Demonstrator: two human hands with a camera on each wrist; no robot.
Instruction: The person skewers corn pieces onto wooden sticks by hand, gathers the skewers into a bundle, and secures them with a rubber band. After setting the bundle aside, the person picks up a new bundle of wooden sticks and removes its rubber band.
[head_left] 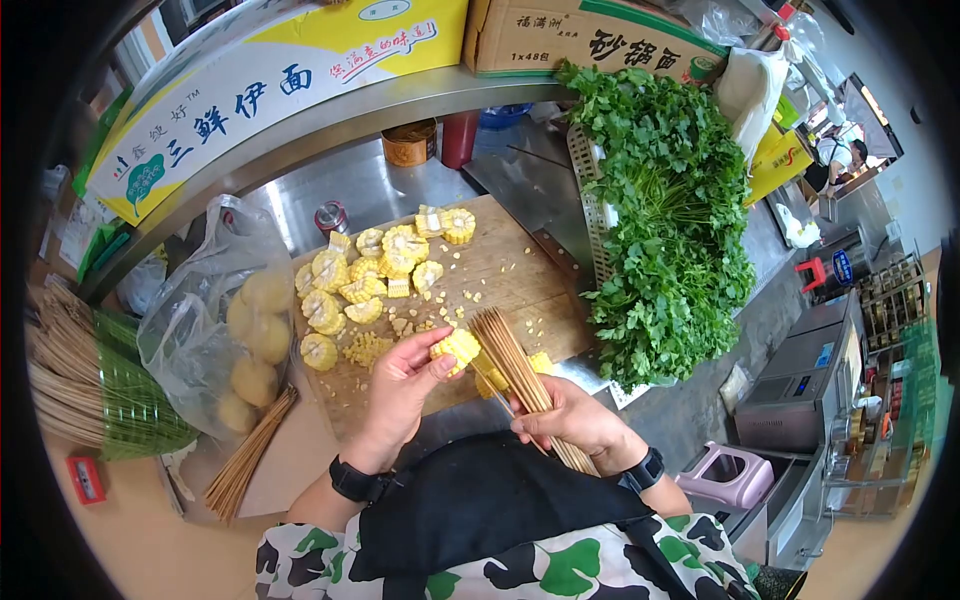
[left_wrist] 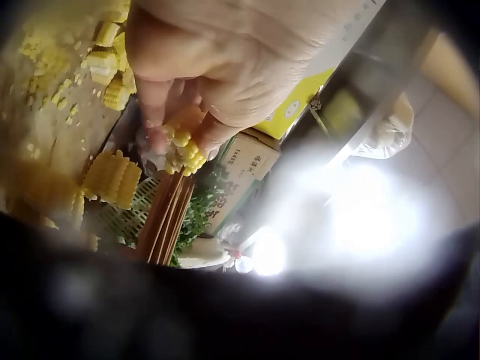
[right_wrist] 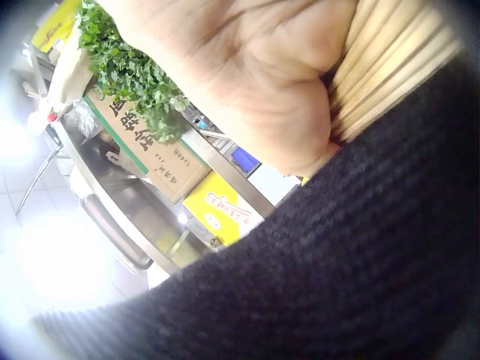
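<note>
In the head view my left hand (head_left: 400, 388) pinches a short round of corn (head_left: 457, 350) between thumb and fingers, above the near edge of a wooden cutting board (head_left: 505, 265). My right hand (head_left: 578, 418) grips a thick bundle of wooden skewers (head_left: 522, 368), whose upper ends lean toward the held corn. One thin skewer stands apart from the bundle, slanting from the right fingers toward the corn. In the left wrist view the corn round (left_wrist: 184, 150) sits at the fingertips. The right wrist view shows the palm (right_wrist: 255, 82) around the skewers (right_wrist: 397, 64).
Several cut corn pieces (head_left: 395, 250) and loose kernels cover the board's left part. A clear bag of round yellowish items (head_left: 265, 320) and more skewers (head_left: 252, 455) lie left. Leafy greens (head_left: 665, 220) fill a white basket (head_left: 590, 205) at right. Noodle boxes (head_left: 280, 85) line the shelf.
</note>
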